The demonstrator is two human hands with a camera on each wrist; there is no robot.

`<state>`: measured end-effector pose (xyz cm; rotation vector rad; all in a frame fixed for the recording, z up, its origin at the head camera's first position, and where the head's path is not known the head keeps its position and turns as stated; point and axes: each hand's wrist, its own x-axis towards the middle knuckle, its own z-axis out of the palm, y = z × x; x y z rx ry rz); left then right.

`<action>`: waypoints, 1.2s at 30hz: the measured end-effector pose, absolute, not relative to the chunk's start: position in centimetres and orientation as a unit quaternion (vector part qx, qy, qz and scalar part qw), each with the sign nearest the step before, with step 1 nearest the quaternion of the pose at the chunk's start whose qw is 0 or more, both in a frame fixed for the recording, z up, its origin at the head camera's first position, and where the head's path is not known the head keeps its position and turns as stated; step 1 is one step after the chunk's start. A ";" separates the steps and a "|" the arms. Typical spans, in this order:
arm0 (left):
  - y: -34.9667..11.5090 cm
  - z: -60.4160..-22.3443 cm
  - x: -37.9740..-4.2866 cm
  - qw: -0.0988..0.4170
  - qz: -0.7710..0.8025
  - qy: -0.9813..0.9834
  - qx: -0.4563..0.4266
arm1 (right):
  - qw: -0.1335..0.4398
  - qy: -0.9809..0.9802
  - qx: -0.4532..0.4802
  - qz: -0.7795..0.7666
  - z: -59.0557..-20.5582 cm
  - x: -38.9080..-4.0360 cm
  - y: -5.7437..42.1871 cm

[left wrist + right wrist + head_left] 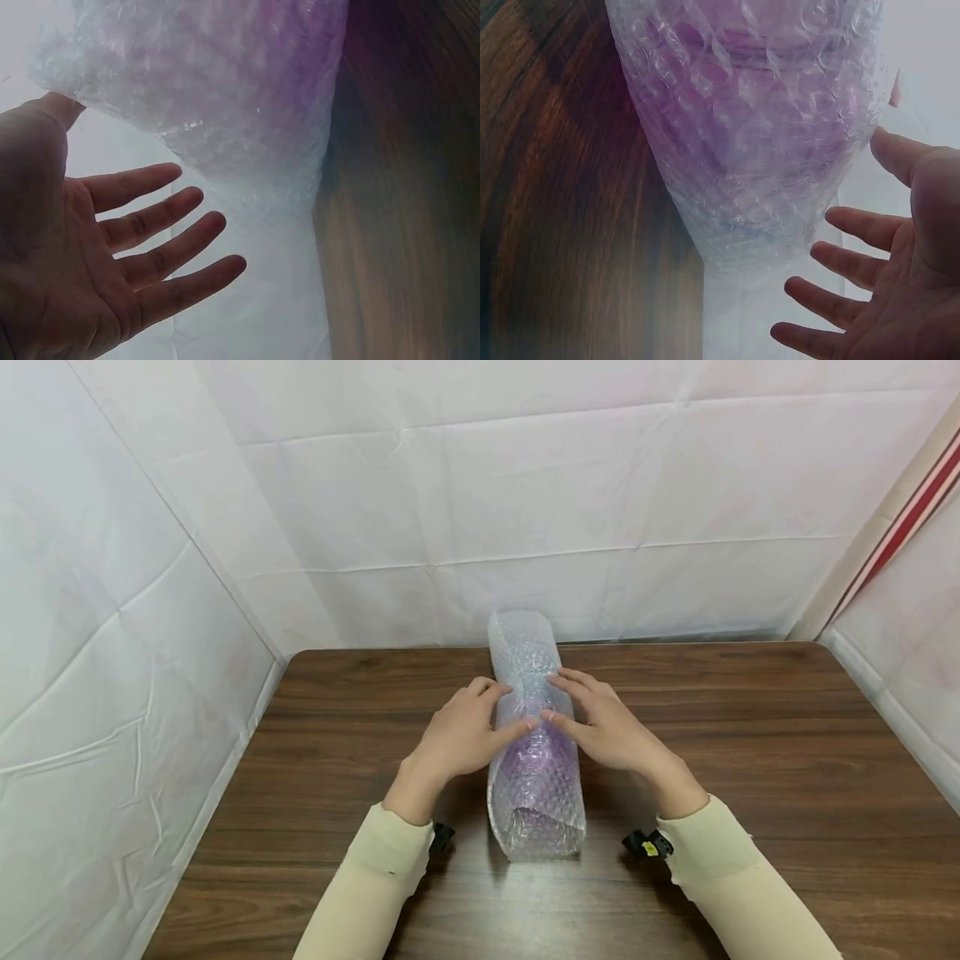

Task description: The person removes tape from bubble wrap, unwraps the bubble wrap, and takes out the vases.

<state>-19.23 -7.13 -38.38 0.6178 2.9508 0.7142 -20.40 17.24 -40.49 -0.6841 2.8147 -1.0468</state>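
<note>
A long roll of bubble wrap [536, 777] lies lengthwise on the table, its far end at the back edge. Something purple shows through its layers; the wrap hides what it is. My left hand [468, 727] is at the roll's left side, thumb tip over its top. From the other side my right hand [607, 718] mirrors it, the two thumb tips close together. In the left wrist view the fingers [172, 285] are spread beside the wrap [225, 90]. The right wrist view likewise shows spread fingers [825, 304], with the thumb at the wrap's edge [757, 142].
The dark wooden table [750, 735] extends to both sides of the roll. White sheeting [525, 502] hangs behind the table and along its left and right. A small black device [647, 845] sits at the right cuff, another [442, 838] at the left.
</note>
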 end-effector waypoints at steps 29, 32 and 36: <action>-6.4 -37.9 -18.4 0.004 0.221 0.948 0.229 | -0.017 0.911 -0.224 -0.345 -40.3 -19.1 16.3; -6.1 -38.0 -18.4 -0.022 0.217 0.951 0.219 | -0.023 0.912 -0.219 -0.346 -40.3 -19.1 16.0; -5.6 -38.3 -18.5 -0.062 0.220 0.954 0.193 | -0.031 0.915 -0.209 -0.345 -40.4 -19.1 15.7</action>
